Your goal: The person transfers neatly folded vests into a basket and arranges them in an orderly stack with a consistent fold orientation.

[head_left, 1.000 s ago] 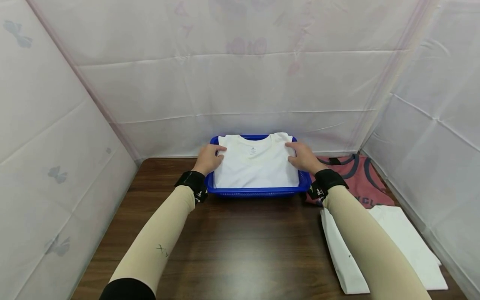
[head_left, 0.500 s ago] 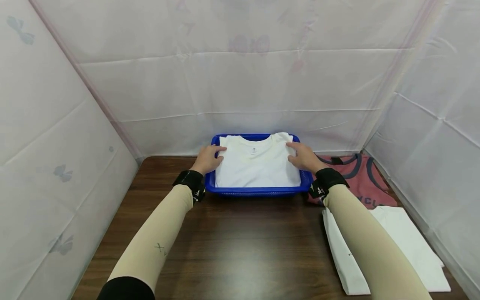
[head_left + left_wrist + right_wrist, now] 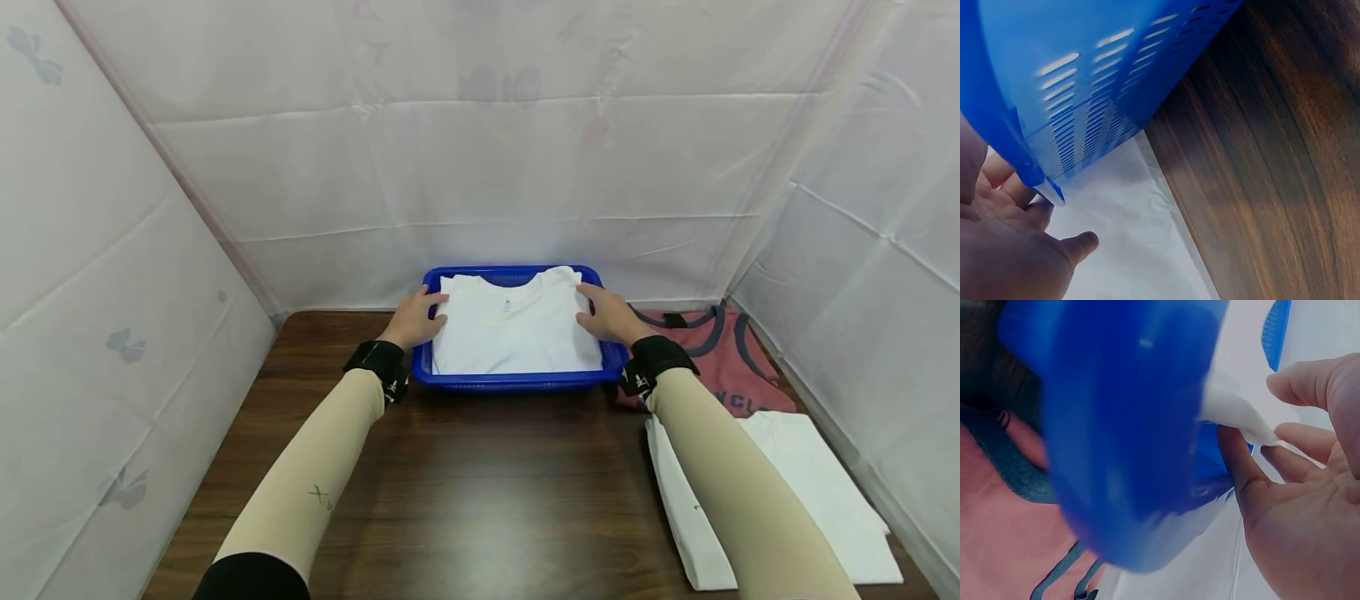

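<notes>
Folded white cotton T-shirt (image 3: 513,333) lies in blue slotted plastic basket (image 3: 510,382) at desk's far edge. L hand (image 3: 415,321) and R hand (image 3: 611,317) flank it equally, fingers relaxed, flat on its side edges, gripping nothing.

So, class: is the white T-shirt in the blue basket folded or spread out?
Folded. The white T-shirt lies as a neat rectangle inside the blue basket, collar up, with the left hand and right hand at its sides.

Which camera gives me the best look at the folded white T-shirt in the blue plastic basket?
The head view: the folded white T-shirt lies whole in the blue plastic basket. The wrist views show only white edges beside blue wall.
</notes>
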`<state>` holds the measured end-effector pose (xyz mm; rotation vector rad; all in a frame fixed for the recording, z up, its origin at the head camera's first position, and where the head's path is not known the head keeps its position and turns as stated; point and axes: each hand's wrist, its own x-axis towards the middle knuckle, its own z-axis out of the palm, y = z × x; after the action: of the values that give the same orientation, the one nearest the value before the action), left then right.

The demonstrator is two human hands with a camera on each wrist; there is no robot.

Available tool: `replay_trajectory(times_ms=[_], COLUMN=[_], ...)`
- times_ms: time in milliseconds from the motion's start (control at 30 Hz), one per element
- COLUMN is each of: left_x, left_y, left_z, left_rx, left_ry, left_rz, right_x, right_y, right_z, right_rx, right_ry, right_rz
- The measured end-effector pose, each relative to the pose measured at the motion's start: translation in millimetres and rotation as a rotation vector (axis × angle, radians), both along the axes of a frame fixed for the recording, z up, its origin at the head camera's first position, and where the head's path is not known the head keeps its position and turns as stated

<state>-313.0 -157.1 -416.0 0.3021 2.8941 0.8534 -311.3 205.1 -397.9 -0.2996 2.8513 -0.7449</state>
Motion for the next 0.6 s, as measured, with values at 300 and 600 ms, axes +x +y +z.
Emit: replay_trajectory(times_ms=[300,600], left_x=[4.2,6.4], left_y=[-1.1,-6.7], left_z=[-0.5,-6.3], left_rx=[-0.028,-0.009], left_ry=[0.0,0.036], left_rz=[-0.034,-0.068], right_x=[1.8,3.9], right_y=[3.5,9.4], right_z=[-2.7,-2.6], right_rx=[-0.009,-0.079], right_ry=[-0.021,0.02], right_rz=[-0.02,0.009])
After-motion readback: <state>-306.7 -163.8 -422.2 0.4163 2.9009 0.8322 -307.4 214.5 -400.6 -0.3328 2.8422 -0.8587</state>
